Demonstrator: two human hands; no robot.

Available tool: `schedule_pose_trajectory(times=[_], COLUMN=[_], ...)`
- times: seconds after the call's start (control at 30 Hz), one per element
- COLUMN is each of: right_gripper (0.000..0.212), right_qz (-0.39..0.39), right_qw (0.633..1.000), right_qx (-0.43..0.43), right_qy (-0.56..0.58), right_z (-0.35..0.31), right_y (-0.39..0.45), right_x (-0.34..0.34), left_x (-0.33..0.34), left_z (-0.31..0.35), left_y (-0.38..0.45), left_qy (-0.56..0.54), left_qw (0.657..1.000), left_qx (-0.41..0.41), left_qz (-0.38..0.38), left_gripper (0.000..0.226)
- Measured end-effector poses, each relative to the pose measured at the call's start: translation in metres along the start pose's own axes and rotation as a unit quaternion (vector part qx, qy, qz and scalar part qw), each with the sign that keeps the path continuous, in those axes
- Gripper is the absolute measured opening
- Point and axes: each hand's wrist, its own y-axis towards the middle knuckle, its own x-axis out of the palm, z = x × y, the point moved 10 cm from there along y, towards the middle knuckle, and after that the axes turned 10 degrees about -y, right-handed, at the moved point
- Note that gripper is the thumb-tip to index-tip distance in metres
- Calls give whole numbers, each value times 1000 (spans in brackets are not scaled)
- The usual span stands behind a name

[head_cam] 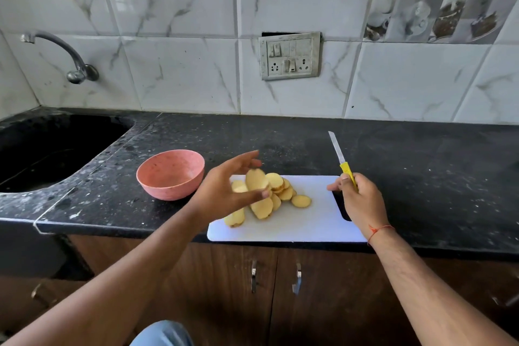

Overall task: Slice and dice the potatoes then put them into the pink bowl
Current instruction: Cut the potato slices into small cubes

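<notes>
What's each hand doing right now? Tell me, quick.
Left hand: pinches a potato slice, lifted above the cutting board.
Right hand: grips the yellow-handled knife, blade pointing away from the person.

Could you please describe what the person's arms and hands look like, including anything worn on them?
Both forearms are bare, with no sleeves, gloves, rings or watch showing. The left hand wears nothing. A thin red-orange thread bracelet is tied around the wrist of the right hand, with a small knot.
</notes>
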Motion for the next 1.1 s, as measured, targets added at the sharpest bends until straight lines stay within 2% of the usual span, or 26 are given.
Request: schedule_pose_trajectory(times=[0.1,0.23,0.37,0.5,0.7,0.93,1.1], right_gripper=[31,30,30,30,30,30,30], right_qz=[0,12,10,13,-3,-8,-6], right_qw=[999,994,996,997,997,996,997], right_qx=[18,30,39,41,37,26,26], right_qy=[47,103,85,60,74,84,78], right_z=[10,18,16,11,13,11,8], right_y=[2,5,4,3,4,3,1], right_x=[2,1,-1,-3,0,0,-2], left_x=[36,93,131,141,79,-3,-13], left_z=[28,38,22,14,12,-23,-35], left_y=[40,81,98,102,93,56,29], left_qy=[64,159,218,251,248,325,324], left_qw=[998,983,967,955,960,917,905], left_qx=[13,21,0,-5,-34,-137,-168], left_qz=[-23,-89,-131,-160,-125,-188,-219], left_gripper=[96,94,94,93,89,96,98])
